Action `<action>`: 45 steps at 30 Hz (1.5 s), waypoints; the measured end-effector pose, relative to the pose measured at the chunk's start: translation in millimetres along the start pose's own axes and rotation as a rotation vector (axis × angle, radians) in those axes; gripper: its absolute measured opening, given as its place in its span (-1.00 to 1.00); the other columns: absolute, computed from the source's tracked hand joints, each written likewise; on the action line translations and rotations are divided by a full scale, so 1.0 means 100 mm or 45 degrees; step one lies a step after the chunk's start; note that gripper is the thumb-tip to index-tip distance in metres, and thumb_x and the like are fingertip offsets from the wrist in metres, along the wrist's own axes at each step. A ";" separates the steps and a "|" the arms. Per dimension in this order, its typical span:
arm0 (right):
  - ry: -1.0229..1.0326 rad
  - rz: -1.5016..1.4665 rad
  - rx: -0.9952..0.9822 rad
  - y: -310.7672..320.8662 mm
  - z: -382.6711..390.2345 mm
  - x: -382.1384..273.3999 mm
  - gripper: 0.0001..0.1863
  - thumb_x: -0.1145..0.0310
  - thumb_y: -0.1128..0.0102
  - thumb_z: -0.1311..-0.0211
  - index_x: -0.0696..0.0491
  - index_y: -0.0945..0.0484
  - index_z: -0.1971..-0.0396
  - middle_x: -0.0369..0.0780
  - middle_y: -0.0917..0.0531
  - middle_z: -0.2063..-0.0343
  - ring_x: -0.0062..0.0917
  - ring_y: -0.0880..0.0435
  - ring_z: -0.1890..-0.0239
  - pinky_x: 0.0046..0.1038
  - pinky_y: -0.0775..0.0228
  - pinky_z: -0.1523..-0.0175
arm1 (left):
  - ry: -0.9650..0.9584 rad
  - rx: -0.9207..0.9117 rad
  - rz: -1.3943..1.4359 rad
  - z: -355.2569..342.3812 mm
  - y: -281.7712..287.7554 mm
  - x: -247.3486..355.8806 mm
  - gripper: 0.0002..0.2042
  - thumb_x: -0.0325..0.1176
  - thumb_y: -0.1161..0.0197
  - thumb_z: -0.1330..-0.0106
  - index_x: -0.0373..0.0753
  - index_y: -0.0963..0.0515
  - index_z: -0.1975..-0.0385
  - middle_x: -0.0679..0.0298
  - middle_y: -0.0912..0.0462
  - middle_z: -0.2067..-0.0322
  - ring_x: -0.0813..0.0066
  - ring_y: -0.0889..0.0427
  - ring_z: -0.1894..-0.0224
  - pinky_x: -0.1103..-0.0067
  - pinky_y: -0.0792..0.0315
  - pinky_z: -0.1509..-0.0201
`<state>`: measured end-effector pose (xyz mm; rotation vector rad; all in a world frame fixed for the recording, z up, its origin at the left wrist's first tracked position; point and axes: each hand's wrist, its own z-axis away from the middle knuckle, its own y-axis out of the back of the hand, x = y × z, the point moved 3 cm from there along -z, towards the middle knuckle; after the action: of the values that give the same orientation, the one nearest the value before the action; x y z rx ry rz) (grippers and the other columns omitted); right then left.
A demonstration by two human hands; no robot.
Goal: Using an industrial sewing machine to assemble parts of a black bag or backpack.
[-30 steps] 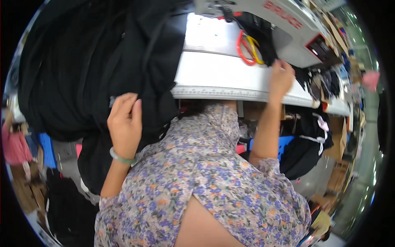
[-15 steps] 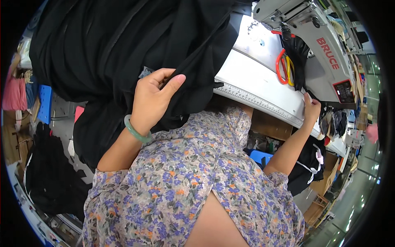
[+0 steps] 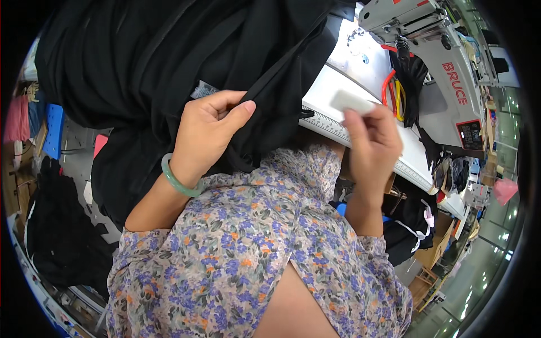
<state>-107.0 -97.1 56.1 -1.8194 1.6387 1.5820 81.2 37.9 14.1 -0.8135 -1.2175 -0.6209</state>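
My left hand [image 3: 211,127], with a green bangle at the wrist, grips a fold of black fabric [image 3: 276,62] heaped over the left of the work surface. A small pale label [image 3: 203,90] shows on the fabric beside it. My right hand [image 3: 372,138] holds a small, blurred white flat piece [image 3: 347,99], perhaps tailor's chalk, above the white table edge with a printed ruler [image 3: 327,126]. Just behind it lie red-handled [image 3: 385,93] and yellow-handled [image 3: 400,107] scissors, next to a dark strip of cloth [image 3: 412,84] by the sewing machine [image 3: 453,96].
More black fabric [image 3: 62,231] lies at the lower left, near a blue plastic piece [image 3: 53,129] and hanging pink cloth [image 3: 17,118]. At the right are piled dark cloths [image 3: 457,172], a black bundle with white straps [image 3: 406,236] and a wooden stool [image 3: 421,284].
My right hand has come left from the table's right edge and now has a white piece in it. My left hand has risen with the fold of black fabric. The view has shifted.
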 end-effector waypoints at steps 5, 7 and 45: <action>0.145 0.003 -0.268 -0.51 -0.07 -0.34 -0.88 0.53 -0.16 -0.26 0.23 -0.46 0.25 -0.21 -0.69 0.48 -0.72 -0.64 0.45 -0.70 -0.42 0.36 | 0.019 0.038 0.069 0.02 0.05 -0.08 -0.80 -0.43 -0.26 -0.29 -0.46 -0.58 0.21 0.39 -0.62 0.49 0.86 -0.45 0.48 0.82 -0.28 0.46; 0.193 0.011 -0.304 -0.63 -0.10 -0.39 -0.87 0.52 -0.19 -0.25 0.21 -0.47 0.27 -0.21 -0.69 0.50 -0.69 -0.66 0.46 -0.68 -0.42 0.40 | 0.011 0.015 0.022 0.01 0.09 -0.09 -0.81 -0.43 -0.26 -0.29 -0.46 -0.59 0.24 0.43 -0.59 0.53 0.88 -0.38 0.53 0.82 -0.21 0.52; 0.511 0.257 -0.286 -0.78 -0.08 -0.43 -0.90 0.49 -0.26 -0.14 0.13 -0.54 0.36 -0.22 -0.57 0.63 -0.48 -0.55 0.65 -0.51 -0.36 0.52 | -0.110 -0.009 -0.131 0.05 0.03 -0.04 -0.81 -0.50 -0.22 -0.26 -0.43 -0.64 0.20 0.37 -0.64 0.51 0.83 -0.43 0.51 0.80 -0.28 0.47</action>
<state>-30.7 -51.2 57.5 -2.2708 1.9319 1.6146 79.8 43.5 9.7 -0.7939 -1.3428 -0.6803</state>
